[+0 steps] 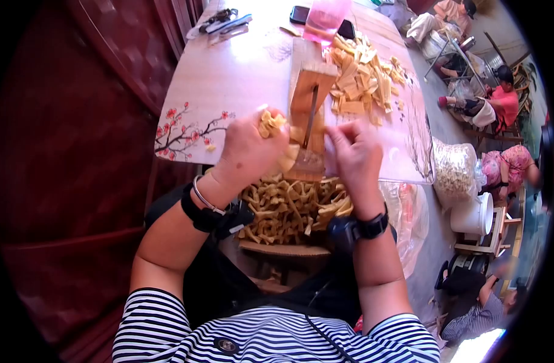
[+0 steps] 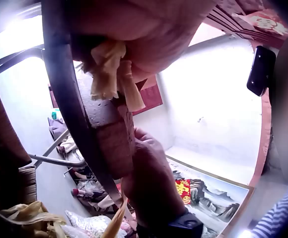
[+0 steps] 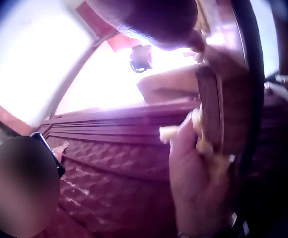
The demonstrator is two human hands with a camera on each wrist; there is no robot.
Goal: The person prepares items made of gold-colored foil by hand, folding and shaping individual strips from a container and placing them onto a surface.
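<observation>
A wooden block stand (image 1: 312, 85) with a thin metal bar (image 1: 311, 115) along it stands at the table's near edge. On its left, my left hand (image 1: 253, 145) grips a bunch of pale yellow strips (image 1: 272, 124), whose ends hang below the palm in the left wrist view (image 2: 107, 72). My right hand (image 1: 357, 154) is on the stand's other side, thumb and forefinger pinched together close to the wood; a small pale strip end (image 3: 198, 57) shows at its fingertips in the right wrist view. Below the stand lies a heap of narrow cut yellow strips (image 1: 283, 209).
Wide, flat yellow pieces (image 1: 361, 78) are piled at the table's right. A pink cup (image 1: 325, 21), a phone (image 1: 299, 14) and keys (image 1: 222, 21) lie toward the far end. A stuffed clear bag (image 1: 455, 172) and a white bucket (image 1: 472, 213) stand at right, near other seated people.
</observation>
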